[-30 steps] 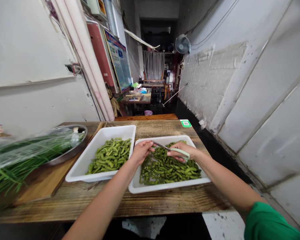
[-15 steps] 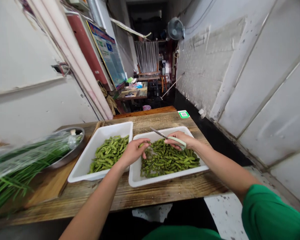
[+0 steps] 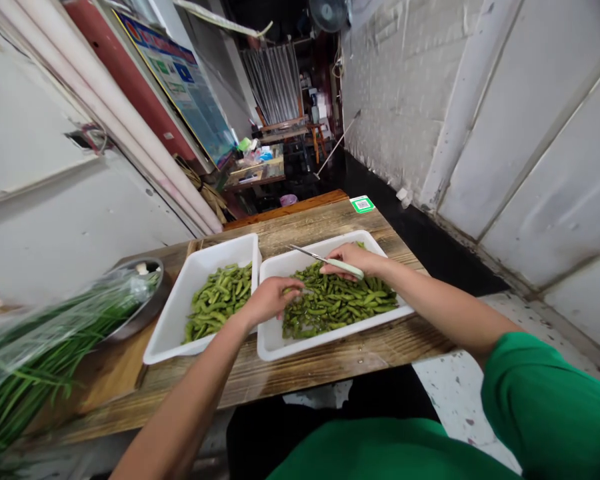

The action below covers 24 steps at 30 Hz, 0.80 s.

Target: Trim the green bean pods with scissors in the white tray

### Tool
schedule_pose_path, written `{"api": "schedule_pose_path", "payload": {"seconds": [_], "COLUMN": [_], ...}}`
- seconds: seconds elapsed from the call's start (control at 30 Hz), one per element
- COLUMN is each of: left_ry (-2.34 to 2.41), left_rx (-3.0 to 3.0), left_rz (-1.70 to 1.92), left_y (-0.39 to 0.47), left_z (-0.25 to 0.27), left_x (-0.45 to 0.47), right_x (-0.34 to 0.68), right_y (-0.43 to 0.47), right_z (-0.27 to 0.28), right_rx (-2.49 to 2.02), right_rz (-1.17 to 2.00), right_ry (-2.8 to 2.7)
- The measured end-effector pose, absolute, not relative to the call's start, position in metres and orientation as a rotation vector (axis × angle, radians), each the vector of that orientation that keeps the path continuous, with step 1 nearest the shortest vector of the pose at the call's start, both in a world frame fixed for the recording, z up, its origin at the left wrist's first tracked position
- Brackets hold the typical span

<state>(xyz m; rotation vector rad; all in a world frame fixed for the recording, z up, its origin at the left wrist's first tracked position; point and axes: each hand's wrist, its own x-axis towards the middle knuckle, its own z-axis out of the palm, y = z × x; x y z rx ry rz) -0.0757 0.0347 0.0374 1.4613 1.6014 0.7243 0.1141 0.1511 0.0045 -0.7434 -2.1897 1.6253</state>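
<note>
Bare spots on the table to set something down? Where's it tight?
Bare table: strip behind left tray and right tray, by the green QR card; strip between right tray and near edge. Crowded: left end, with green stalks, metal bowl, board; above right tray, left hand, right hand, scissors.

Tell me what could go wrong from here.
The scissors in the right hand point out over the right tray, close to the bare left hand, so a slip might nick it. The long green stalks reach out well past the metal bowl and might slide out if bumped.
</note>
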Motion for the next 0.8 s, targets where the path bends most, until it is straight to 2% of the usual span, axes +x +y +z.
{"api": "schedule_pose_path", "payload": {"seconds": [0.1,0.2,0.3,0.4,0.47,0.6,0.67,0.8], "left_ry": [1.735,2.231,2.655,2.762,2.652,1.931,1.746,1.673], "left_rx": [1.664,1.878,1.933,1.937,2.052,2.139,2.165,2.315], "left_rz": [0.825,0.929,0.651,0.382,0.471,0.542,0.388,0.030], "left_y": [0.034,0.032,0.029,0.026,0.024,0.030,0.036,0.045], "left_z": [0.045,0.056,0.060,0.051,0.038,0.000,-0.016,-0.032], "left_x": [-0.085,-0.119,-0.160,-0.170,-0.154,-0.101,-0.083,-0.070], "right_x": [0.113,0.111,0.108,0.107,0.107,0.107,0.107,0.106], "right_y": [0.150,0.152,0.156,0.160,0.161,0.163,0.163,0.164], "right_z": [0.004,0.001,-0.006,-0.010,-0.011,-0.012,-0.011,-0.011], "right_rx": [-0.779,-0.832,-0.861,-0.892,-0.926,-0.955,-0.973,-1.018], "right_rz": [1.581,1.435,1.172,0.959,0.865,0.730,0.663,0.527], "right_ry": [-2.212,-2.267,-2.344,-2.394,-2.421,-2.488,-2.528,-2.581]}}
